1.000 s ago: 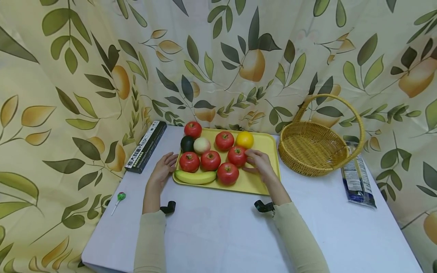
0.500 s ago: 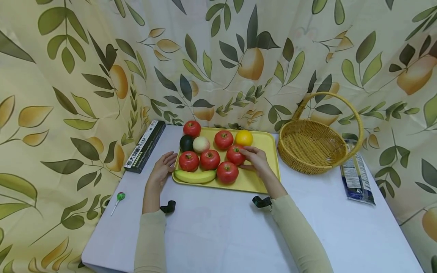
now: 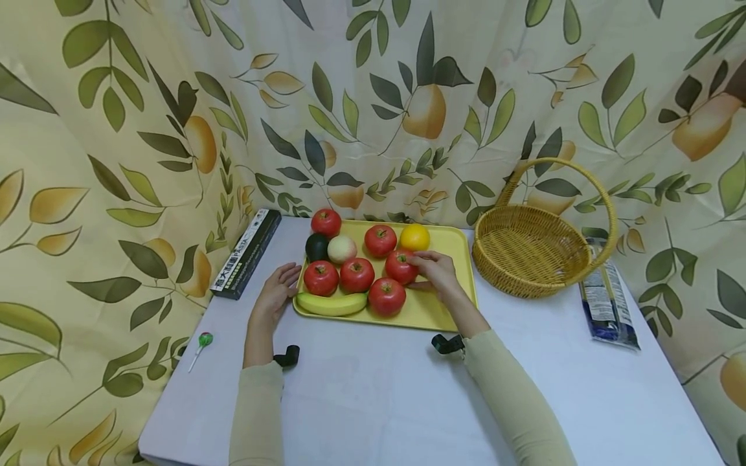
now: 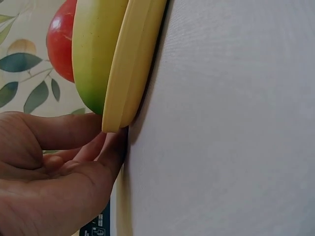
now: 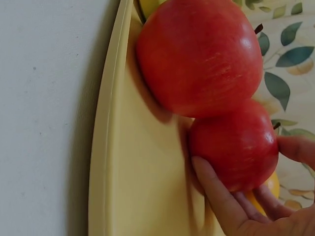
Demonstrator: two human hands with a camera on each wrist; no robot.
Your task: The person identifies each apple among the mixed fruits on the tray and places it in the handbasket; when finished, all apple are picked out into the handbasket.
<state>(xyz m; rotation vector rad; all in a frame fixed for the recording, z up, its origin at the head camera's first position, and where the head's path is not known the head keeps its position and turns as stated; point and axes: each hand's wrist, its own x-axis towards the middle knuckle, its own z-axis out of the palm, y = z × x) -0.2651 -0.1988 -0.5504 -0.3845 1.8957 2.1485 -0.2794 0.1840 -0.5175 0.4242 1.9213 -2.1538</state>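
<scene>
A yellow tray [image 3: 437, 314] bears several red apples, a banana [image 3: 332, 304], an orange [image 3: 415, 237], a pale round fruit [image 3: 342, 249] and a dark oval fruit [image 3: 317, 247]. At its left edge, my left hand [image 3: 276, 291] grips the rim; the left wrist view has the thumb by the banana's tip [image 4: 96, 105] and the fingers [image 4: 115, 147] low at the tray's edge. My right hand [image 3: 436, 273] holds the rightmost apple [image 3: 399, 266], which rests on the tray; in the right wrist view, fingers [image 5: 216, 189] and thumb curve round this apple [image 5: 234, 147], beside a larger-looking apple [image 5: 202, 59].
A wicker basket [image 3: 484, 265] with a tall handle stands right of the tray. Beyond it lies a plastic packet [image 3: 609, 304]. On the left are a dark pasta box [image 3: 247, 252] and a lollipop [image 3: 204, 340]. A patterned curtain [image 3: 373, 97] hangs behind the table [image 3: 373, 395].
My right hand has moved slightly left and closed its fingers round the rightmost apple. The left hand stays at the tray's edge. The head view has shifted a little.
</scene>
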